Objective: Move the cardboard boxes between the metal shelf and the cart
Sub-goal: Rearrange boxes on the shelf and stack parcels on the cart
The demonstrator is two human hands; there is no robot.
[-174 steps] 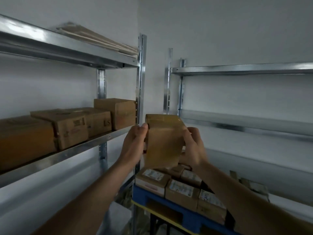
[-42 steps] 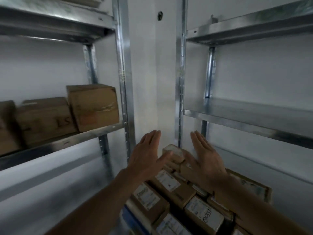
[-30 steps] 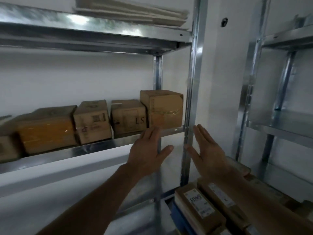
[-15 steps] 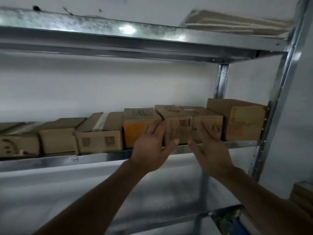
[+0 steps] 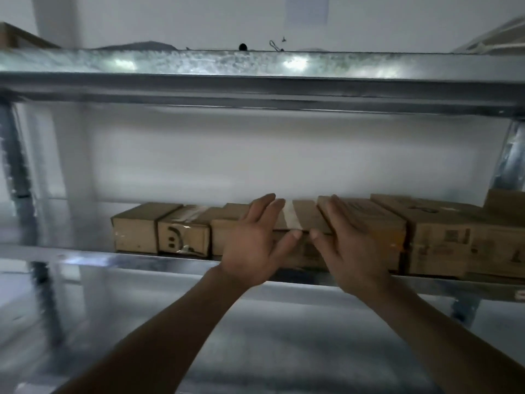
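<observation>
Several brown cardboard boxes stand in a row on the middle level of the metal shelf [image 5: 108, 258]. The box with a strip of white tape [image 5: 305, 220] on top is in the centre. My left hand [image 5: 255, 243] is spread in front of its left part and my right hand [image 5: 350, 245] in front of its right part, fingers apart and pointing up. Whether the palms touch the box I cannot tell. Neither hand holds anything. A box with a smile mark [image 5: 183, 237] sits further left. The cart is out of view.
The shelf level above [image 5: 255, 78] runs across the top of the view. Upright posts stand at the left [image 5: 17, 177] and right [image 5: 511, 160]. Boxes on the right [image 5: 443, 240] crowd the row; bare shelf lies left of the leftmost box [image 5: 136, 231].
The view has swung left along the shelf and come closer. Both empty hands have moved from the boxes on the cart to the taped box in the shelf row.
</observation>
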